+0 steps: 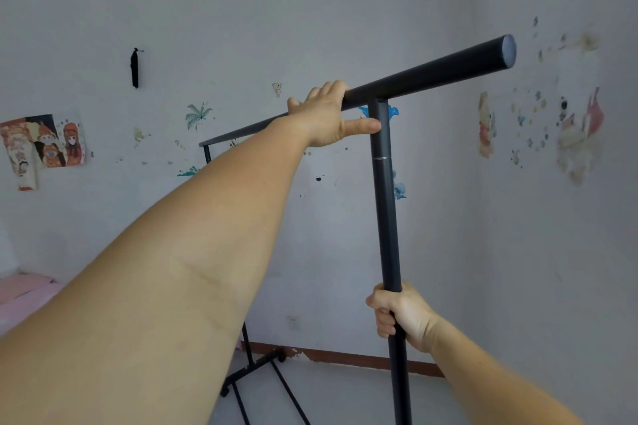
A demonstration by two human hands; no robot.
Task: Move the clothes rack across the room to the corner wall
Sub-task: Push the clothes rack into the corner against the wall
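A black metal clothes rack [386,203] stands in front of me, empty of clothes. Its top bar runs from far left up to a capped end at upper right. My left hand [328,114] wraps over the top bar just left of the near upright post, thumb pressed against the post. My right hand [400,314] grips that upright post lower down. The rack's wheeled base [255,373] shows at the bottom, partly hidden by my left arm. The room's corner [478,183] lies just right of the rack.
The back wall carries stickers, a cartoon poster [43,145] at left and a black hanging item [134,67]. A pink bed [20,297] pokes in at the lower left. A red-brown skirting strip [345,357] runs along the floor.
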